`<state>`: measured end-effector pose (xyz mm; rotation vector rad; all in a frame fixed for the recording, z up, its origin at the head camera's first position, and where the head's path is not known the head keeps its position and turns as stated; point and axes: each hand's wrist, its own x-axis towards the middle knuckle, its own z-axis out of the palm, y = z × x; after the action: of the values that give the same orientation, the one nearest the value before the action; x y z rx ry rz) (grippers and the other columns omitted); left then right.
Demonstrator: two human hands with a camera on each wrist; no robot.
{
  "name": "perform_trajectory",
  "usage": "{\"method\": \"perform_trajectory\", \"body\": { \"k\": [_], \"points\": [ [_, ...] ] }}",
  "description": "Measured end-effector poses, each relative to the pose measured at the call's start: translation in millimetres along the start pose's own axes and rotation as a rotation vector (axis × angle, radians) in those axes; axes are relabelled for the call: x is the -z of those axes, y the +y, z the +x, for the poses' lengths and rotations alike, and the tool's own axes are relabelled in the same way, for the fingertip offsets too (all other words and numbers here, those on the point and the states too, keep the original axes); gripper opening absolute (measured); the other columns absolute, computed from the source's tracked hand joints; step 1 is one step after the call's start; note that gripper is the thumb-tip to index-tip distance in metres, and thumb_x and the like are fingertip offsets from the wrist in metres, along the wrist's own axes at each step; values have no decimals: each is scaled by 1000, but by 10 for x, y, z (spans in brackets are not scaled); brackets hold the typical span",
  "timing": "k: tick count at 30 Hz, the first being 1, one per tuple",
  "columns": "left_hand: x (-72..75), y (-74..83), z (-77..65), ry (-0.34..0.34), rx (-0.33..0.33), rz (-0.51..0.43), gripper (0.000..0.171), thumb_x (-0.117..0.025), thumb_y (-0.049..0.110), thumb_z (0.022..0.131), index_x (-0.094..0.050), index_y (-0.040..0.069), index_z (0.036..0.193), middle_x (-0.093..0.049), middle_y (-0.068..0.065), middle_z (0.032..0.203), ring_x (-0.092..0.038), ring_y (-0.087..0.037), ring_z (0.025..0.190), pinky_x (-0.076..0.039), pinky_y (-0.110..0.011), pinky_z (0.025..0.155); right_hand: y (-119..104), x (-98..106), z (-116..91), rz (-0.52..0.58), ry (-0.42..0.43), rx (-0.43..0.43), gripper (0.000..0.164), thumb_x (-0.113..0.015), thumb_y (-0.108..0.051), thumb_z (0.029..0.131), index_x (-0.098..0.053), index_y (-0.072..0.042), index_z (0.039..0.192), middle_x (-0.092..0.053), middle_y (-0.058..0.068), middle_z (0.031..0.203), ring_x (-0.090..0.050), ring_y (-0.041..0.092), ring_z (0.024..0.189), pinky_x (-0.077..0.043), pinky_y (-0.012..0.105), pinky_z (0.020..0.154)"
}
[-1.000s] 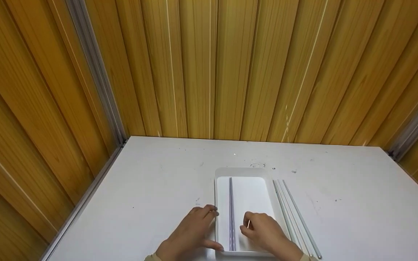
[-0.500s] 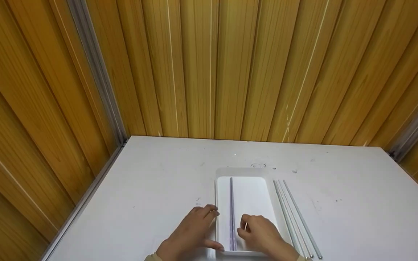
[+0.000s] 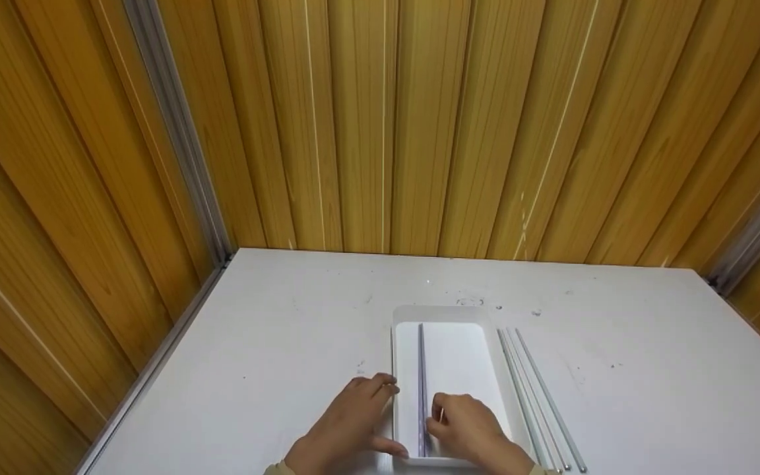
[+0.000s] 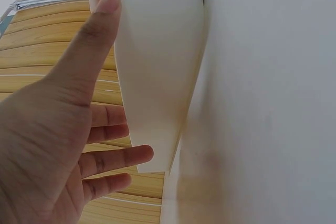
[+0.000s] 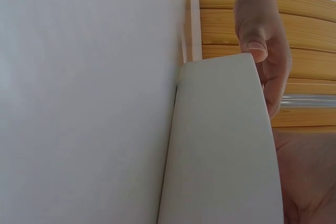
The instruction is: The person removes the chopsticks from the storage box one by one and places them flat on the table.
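Inside a white rectangular tray [image 3: 462, 353] lies a pair of slim purple chopsticks [image 3: 421, 369], side by side along its left part. My left hand [image 3: 352, 412] rests against the tray's left side, thumb at the near corner. The left wrist view shows the thumb [image 4: 100, 30] on the rim and the other fingers [image 4: 118, 158] loosely extended along the wall. My right hand [image 3: 466, 422] is low inside the tray with bent fingers, its fingertips right at the chopsticks' right side. I cannot tell whether they pinch a chopstick. In the right wrist view the tray wall [image 5: 220, 140] hides most of this hand.
Several pale green and silvery chopsticks [image 3: 538, 396] lie on the white table [image 3: 287, 330], just right of the tray. Wood-patterned panels [image 3: 419, 132] stand behind the table and at both sides, with grey metal posts [image 3: 182, 119] at the corners.
My right hand has moved a little left, up to the purple chopsticks. Their near ends now lie closer together. My left hand has stayed at the tray's side.
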<state>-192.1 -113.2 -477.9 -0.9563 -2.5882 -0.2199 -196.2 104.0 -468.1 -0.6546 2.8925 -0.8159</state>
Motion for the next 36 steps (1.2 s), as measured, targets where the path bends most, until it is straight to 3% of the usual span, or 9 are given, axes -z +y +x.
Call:
{"method": "perform_trajectory", "body": {
  "k": [16, 36],
  "points": [
    [3, 7, -3, -28, 14, -59, 84, -66, 72, 64, -61, 9, 118, -58, -1, 125, -59, -18, 106, -52, -28, 95, 0, -90, 40, -27, 10, -4, 14, -65, -19, 78, -56, -14, 69, -50, -8, 57, -40, 5, 50, -33, 20, 43],
    [4, -11, 3, -28, 5, -51, 84, -65, 73, 65, -61, 8, 118, -59, -2, 124, -60, -17, 106, -52, -29, 95, -26, -110, 81, -62, 25, -29, 17, -65, -19, 78, -52, -16, 67, -48, -8, 58, -40, 7, 53, -31, 21, 45]
  ]
}}
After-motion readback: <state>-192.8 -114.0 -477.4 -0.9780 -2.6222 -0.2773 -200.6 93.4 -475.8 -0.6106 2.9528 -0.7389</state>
